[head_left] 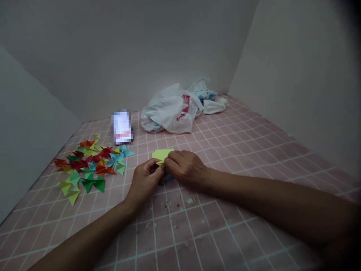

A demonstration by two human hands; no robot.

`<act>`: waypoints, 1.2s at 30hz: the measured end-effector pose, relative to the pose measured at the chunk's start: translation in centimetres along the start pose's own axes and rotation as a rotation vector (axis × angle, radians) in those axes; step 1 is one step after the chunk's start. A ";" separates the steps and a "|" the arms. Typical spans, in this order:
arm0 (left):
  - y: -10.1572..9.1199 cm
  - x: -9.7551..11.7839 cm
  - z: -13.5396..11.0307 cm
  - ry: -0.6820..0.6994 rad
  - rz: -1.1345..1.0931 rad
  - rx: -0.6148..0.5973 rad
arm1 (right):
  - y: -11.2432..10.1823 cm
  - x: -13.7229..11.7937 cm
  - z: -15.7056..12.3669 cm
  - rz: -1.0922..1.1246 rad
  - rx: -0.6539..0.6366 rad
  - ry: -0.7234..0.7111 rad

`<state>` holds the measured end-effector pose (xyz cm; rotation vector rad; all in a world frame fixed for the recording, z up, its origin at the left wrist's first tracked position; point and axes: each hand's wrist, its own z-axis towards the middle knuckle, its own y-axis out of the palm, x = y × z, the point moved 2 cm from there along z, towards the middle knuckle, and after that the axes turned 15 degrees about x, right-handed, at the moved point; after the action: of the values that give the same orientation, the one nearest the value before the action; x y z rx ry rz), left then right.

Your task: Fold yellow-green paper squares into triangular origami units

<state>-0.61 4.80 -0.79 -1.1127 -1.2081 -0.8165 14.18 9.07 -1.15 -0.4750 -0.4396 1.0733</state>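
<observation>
A small piece of yellow origami paper (162, 154), partly folded, is held up between my two hands near the middle of the pink checked surface. My left hand (145, 182) pinches its lower left edge between thumb and fingers. On the right edge, my right hand (187, 169) grips the paper with curled fingers. Beneath the hands, something green and blue (168, 176) shows in part, mostly hidden. To the left lies a loose pile of folded paper butterflies (90, 162) in red, orange, yellow, green and light blue.
Behind the pile, a phone with a lit screen (122, 127) stands near the back wall. A white plastic bag (175, 109) with red print slumps at the back middle, beside a blue and white packet (207, 95) and a crumpled white piece (213, 107). Walls enclose both sides.
</observation>
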 end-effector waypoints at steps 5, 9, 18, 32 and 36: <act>0.1 0.1 -0.1 0.007 0.016 0.025 | -0.1 -0.1 0.1 -0.023 0.016 -0.055; 0.2 0.5 -0.3 0.007 0.024 0.044 | -0.4 -0.3 0.2 -0.030 0.012 -0.086; 0.3 0.4 -0.5 -0.020 0.002 0.045 | -0.3 -0.4 0.2 -0.002 0.007 -0.119; 0.2 0.2 -0.6 -0.086 -0.180 -0.016 | -0.8 -0.6 0.7 -0.030 0.042 -0.180; 0.0 0.2 -0.6 -0.050 -0.216 -0.018 | -1.0 -0.7 0.8 -0.038 0.066 -0.195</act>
<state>-0.44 4.25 -0.57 -1.0342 -1.3814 -0.9695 14.18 8.17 0.02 -0.3034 -0.5811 1.0981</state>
